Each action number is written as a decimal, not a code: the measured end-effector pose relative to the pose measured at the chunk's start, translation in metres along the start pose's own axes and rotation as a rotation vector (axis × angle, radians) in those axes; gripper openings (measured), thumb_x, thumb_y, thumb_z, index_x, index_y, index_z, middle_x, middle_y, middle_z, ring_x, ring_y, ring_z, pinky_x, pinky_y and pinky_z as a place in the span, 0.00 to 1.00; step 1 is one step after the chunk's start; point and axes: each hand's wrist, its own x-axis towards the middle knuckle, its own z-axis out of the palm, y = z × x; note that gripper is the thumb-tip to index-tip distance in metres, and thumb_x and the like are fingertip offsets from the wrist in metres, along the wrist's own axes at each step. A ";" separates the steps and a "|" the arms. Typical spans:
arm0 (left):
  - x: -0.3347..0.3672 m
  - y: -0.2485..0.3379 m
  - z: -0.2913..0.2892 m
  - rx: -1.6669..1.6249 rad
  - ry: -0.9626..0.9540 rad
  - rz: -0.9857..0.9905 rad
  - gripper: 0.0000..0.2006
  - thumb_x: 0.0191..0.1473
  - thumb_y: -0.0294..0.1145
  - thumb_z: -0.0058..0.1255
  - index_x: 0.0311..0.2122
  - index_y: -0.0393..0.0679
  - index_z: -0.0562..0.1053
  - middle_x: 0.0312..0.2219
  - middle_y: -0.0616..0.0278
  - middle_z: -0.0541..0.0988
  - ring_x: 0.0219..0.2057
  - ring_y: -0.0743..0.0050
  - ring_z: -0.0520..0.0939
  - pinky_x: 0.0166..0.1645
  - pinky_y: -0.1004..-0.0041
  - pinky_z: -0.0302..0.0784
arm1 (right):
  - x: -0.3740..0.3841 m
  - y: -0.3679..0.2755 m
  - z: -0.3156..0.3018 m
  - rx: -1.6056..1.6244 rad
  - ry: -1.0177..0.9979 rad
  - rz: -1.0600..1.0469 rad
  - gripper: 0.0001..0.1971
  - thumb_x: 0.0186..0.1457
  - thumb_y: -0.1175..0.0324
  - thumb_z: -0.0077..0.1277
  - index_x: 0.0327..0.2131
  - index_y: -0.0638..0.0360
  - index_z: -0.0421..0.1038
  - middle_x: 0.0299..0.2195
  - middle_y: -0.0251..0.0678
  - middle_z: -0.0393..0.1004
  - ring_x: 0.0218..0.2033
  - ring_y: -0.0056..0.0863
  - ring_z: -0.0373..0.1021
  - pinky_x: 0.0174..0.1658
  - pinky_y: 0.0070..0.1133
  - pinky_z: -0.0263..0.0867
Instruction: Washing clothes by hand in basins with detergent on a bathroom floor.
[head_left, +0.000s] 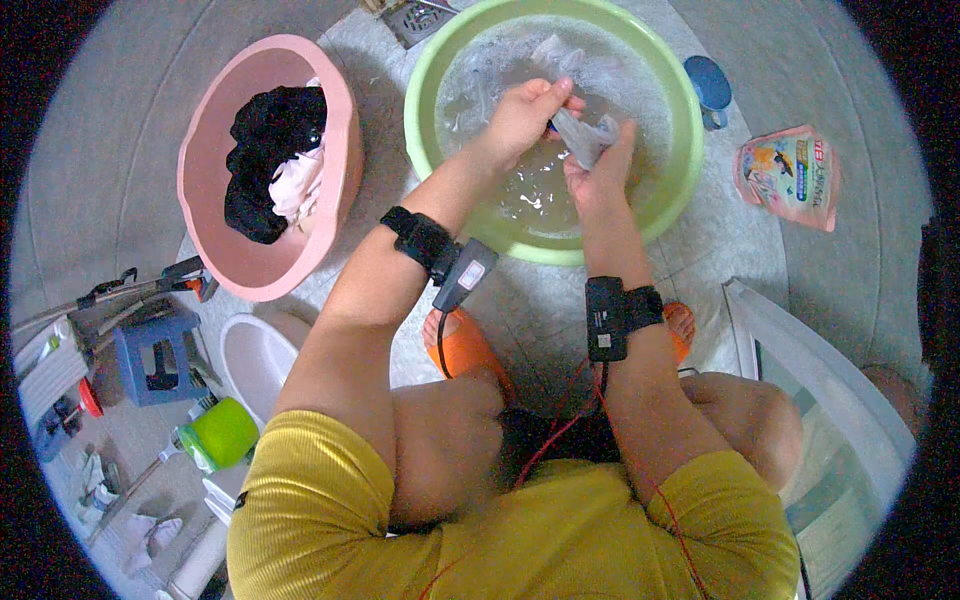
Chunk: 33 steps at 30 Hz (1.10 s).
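Note:
Over a green basin of sudsy, cloudy water, both hands hold a small pale grey wet cloth, its exact kind unclear. My left hand pinches its upper left end between thumb and fingers. A small dark blue spot shows beside those fingertips. My right hand is closed around the lower right end, the thumb pointing up. Behind the hands, another pale cloth lies partly under the foam at the basin's far side. Both forearms wear black straps with small boxes and cables.
At left stands a pink tub with black and pale pink clothes. Right of the basin are a blue oval-topped object and a pink detergent pouch. A white basin, a blue stool and a white-framed door stand nearer me.

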 end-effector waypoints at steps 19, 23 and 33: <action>-0.012 0.012 0.057 1.017 0.032 0.614 0.10 0.37 0.36 0.38 0.18 0.46 0.72 0.17 0.57 0.72 0.18 0.56 0.73 0.25 0.66 0.70 | -0.001 0.014 -0.015 0.236 -0.412 0.269 0.12 0.46 0.57 0.35 0.29 0.53 0.62 0.24 0.30 0.65 0.26 0.23 0.64 0.29 0.24 0.62; -0.002 0.004 0.047 1.050 0.185 0.400 0.11 0.37 0.37 0.38 0.18 0.46 0.72 0.16 0.58 0.72 0.18 0.55 0.73 0.25 0.66 0.70 | -0.003 0.023 -0.007 0.202 -0.348 0.292 0.12 0.46 0.57 0.35 0.28 0.53 0.62 0.24 0.30 0.65 0.25 0.23 0.64 0.28 0.24 0.62; -0.026 0.005 0.061 0.929 -0.012 0.740 0.09 0.39 0.35 0.41 0.19 0.42 0.70 0.16 0.53 0.71 0.19 0.57 0.72 0.26 0.65 0.68 | -0.017 0.004 -0.012 0.162 -0.420 0.251 0.17 0.47 0.58 0.35 0.40 0.51 0.48 0.40 0.32 0.52 0.40 0.20 0.51 0.41 0.19 0.47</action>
